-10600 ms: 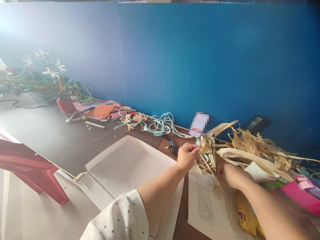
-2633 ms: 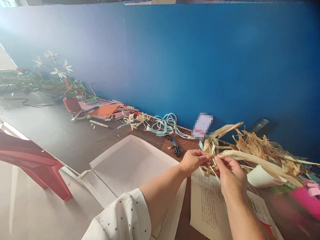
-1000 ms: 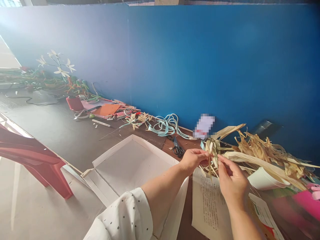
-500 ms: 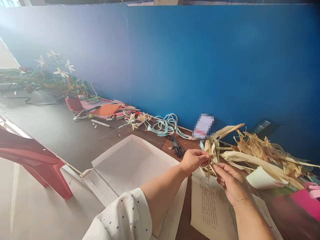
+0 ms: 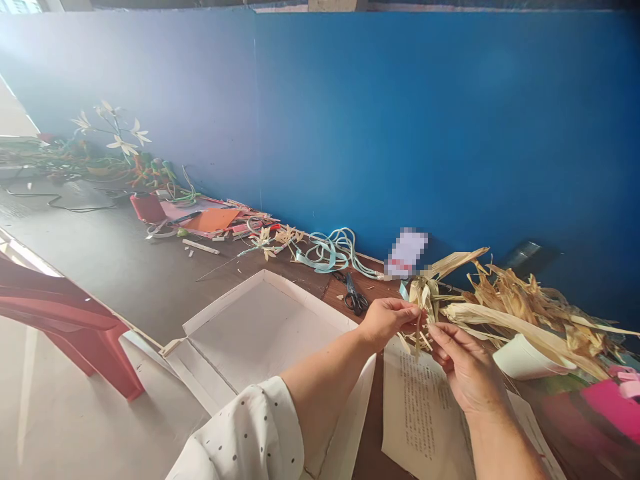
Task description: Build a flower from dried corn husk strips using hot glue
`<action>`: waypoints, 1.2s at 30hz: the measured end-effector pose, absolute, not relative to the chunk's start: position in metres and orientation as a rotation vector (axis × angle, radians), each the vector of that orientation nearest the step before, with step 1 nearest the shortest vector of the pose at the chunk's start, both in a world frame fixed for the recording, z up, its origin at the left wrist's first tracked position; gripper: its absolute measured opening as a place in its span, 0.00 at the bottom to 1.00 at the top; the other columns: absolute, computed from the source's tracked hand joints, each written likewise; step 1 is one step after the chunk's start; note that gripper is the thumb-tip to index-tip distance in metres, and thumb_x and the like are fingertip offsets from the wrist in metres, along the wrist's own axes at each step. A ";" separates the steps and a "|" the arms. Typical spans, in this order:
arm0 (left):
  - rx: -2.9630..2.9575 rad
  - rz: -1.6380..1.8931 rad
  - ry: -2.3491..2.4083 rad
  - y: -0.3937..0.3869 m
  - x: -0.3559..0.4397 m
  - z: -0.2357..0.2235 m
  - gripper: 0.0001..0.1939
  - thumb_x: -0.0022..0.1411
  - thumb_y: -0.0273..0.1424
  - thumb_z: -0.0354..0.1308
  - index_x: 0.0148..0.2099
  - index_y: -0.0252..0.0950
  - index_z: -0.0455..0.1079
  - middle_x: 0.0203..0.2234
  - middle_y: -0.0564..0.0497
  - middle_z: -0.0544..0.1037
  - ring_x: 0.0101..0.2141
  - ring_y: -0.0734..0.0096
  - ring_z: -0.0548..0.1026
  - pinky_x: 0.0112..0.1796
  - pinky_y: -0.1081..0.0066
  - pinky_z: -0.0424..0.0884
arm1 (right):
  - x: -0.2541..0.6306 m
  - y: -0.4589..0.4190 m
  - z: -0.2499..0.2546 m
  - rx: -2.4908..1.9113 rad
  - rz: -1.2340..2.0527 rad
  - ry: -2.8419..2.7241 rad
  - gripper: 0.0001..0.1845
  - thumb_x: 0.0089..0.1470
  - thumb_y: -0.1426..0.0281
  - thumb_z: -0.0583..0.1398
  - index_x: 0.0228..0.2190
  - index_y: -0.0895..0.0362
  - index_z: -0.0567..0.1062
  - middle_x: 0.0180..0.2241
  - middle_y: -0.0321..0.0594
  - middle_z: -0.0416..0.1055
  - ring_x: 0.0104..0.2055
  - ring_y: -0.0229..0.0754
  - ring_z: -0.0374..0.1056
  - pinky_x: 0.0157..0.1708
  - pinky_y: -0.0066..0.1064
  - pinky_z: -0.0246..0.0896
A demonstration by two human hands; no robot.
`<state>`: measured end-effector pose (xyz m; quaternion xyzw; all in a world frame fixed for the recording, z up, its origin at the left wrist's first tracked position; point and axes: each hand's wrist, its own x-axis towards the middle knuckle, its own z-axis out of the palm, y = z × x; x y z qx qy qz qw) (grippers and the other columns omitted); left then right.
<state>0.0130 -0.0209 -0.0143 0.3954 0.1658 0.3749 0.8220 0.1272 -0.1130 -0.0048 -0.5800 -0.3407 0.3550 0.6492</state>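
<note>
My left hand (image 5: 387, 323) is closed, thumb and forefinger pinching a thin piece of dried corn husk (image 5: 419, 320). Just to its right, my right hand (image 5: 463, 367) is also closed, its fingertips pinched at the strands of husk; the exact grip is partly hidden. Behind the fingers lies a bunch of pale husk strips (image 5: 427, 293), hard to tell apart from the held piece. Below the hands is a printed booklet (image 5: 417, 407). Black-handled scissors (image 5: 356, 297) rest beyond my left wrist.
A shallow cardboard box lid (image 5: 250, 327) sits under my left forearm. More dried husks (image 5: 525, 293) and a pale cup (image 5: 530, 357) lie at the right. Light-blue cord (image 5: 340, 247), paper scraps and husk flowers (image 5: 270, 240) line the blue partition (image 5: 400, 120). A red chair (image 5: 90, 327) stands left.
My right hand has shifted slightly right, widening the gap between the fingertips. My left hand stays almost in place.
</note>
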 end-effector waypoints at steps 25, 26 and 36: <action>1.150 0.872 0.457 -0.026 0.019 -0.025 0.26 0.42 0.48 0.65 0.34 0.27 0.75 0.20 0.53 0.67 0.23 0.80 0.61 0.28 0.74 0.59 | 0.117 -0.103 -0.008 -1.332 0.401 -0.602 0.19 0.35 0.62 0.70 0.30 0.59 0.78 0.17 0.31 0.63 0.18 0.30 0.51 0.17 0.25 0.42; 1.158 0.872 0.464 -0.026 0.020 -0.026 0.26 0.42 0.47 0.65 0.34 0.27 0.75 0.20 0.53 0.67 0.23 0.80 0.61 0.29 0.74 0.59 | 0.118 -0.103 -0.008 -1.340 0.386 -0.605 0.19 0.35 0.62 0.70 0.30 0.58 0.78 0.17 0.31 0.63 0.18 0.30 0.51 0.17 0.26 0.43; 1.236 0.879 0.510 -0.025 0.021 -0.030 0.24 0.45 0.46 0.63 0.36 0.29 0.76 0.22 0.51 0.70 0.24 0.79 0.63 0.30 0.74 0.62 | 0.117 -0.103 -0.011 -1.378 0.331 -0.608 0.20 0.35 0.60 0.70 0.31 0.59 0.78 0.16 0.30 0.60 0.17 0.30 0.49 0.17 0.26 0.43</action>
